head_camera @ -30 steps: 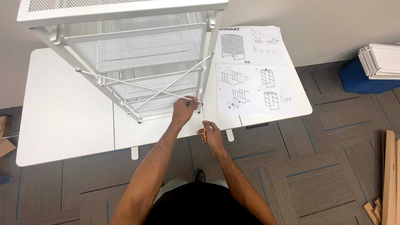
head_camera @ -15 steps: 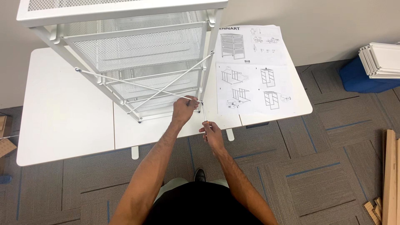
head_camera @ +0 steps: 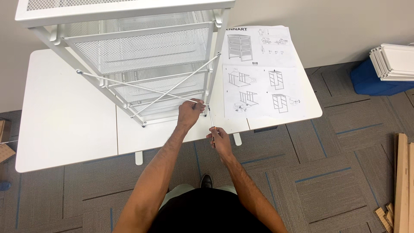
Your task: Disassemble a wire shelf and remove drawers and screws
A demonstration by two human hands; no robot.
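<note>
A person seen from above stands at a white desk, both bare arms reaching forward. The left hand has its grip pinched together on the lower end of a thin white cross-brace rod, right where that rod meets the near corner leg of a white metal drawer frame. The frame, with mesh drawers, lies tipped on the desk, stretching up and away to the left of that grip; two rods cross in an X over its open side, just above and left of the pinching fingers.

The right hand sits just below and to the right of the left one, near the desk's front edge. Its grip is closed round the handle of a slim screwdriver, whose shaft runs up from the fist to the same frame corner, with the tip just beside the left fingers. Whether the tip sits in a screw is too small to tell.

To the right of both grips, flat on the desk, lie assembly instruction sheets with line drawings. Well off to the right, on the grey carpet floor, a stack of white panels rests on a blue box, and wooden boards lie at the far right edge.
</note>
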